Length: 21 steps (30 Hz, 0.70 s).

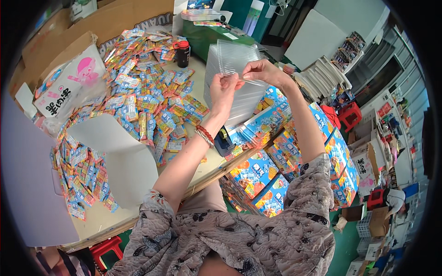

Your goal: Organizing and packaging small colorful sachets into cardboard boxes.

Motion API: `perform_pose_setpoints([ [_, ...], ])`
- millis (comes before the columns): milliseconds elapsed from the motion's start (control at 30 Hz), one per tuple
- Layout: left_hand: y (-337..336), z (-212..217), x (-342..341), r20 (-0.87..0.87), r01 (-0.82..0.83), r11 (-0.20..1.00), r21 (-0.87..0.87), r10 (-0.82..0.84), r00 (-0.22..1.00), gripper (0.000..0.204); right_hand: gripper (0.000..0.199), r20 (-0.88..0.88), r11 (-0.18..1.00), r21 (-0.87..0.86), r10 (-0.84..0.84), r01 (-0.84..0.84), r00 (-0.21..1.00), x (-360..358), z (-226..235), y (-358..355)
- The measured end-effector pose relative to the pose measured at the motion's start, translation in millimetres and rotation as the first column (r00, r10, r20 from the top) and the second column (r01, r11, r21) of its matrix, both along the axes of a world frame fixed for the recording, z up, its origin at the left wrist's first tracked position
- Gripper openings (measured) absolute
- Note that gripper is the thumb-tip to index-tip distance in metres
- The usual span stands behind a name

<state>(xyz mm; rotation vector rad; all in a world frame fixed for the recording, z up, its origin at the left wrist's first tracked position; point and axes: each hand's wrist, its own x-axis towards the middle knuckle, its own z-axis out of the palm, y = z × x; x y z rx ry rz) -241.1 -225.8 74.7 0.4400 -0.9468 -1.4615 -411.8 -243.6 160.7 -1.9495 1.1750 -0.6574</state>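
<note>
A tall stack of clear ridged plastic trays (229, 54) stands at the table's right side, beyond and between my hands. My left hand (223, 94), with red and pale bracelets on its wrist, is closed in a pinch at the near edge of a clear plastic tray. My right hand (265, 73) pinches the same clear edge a little farther right, its fingertips close to the left ones. Whether that tray is apart from the stack cannot be made out. Below my left wrist sits a dark tape dispenser (224, 142).
Small colourful packets (147, 99) lie heaped over the table (199, 83). A dark bottle with a red cap (183, 54) and a green box (199, 37) stand behind. Bent white card (133, 170) lies at the left. Blue printed cartons (269, 184) fill the floor at the right.
</note>
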Motion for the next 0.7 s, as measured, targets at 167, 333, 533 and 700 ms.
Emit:
perform_pose_setpoints([
  [167, 2.6, -2.7, -0.4, 0.004, -0.006, 0.998, -0.056, 0.007, 1.0, 0.024, 0.015, 0.024, 1.0, 0.008, -0.012, 0.012, 1.0, -4.2, -2.3, -4.0],
  [333, 1.4, -6.9, 0.2, 0.001, -0.005, 0.996, -0.087, 0.005, 1.0, 0.02, 0.014, -0.029, 0.999, -0.03, -0.013, 0.012, 0.999, 5.5, -1.2, 2.1],
  [533, 4.2, -7.8, -2.0, 0.013, -0.078, 0.997, -0.027, 0.078, 0.997, 0.027, 0.015, -0.521, 0.544, -0.791, -0.356, -0.281, 0.776, 35.6, -17.1, 36.8],
  [700, -0.5, 6.6, -3.1, 0.022, -0.103, 0.987, 0.127, 0.101, 0.995, 0.026, 0.025, -0.311, 0.485, -0.873, -0.464, -0.056, 0.829, 28.2, -3.1, 16.6],
])
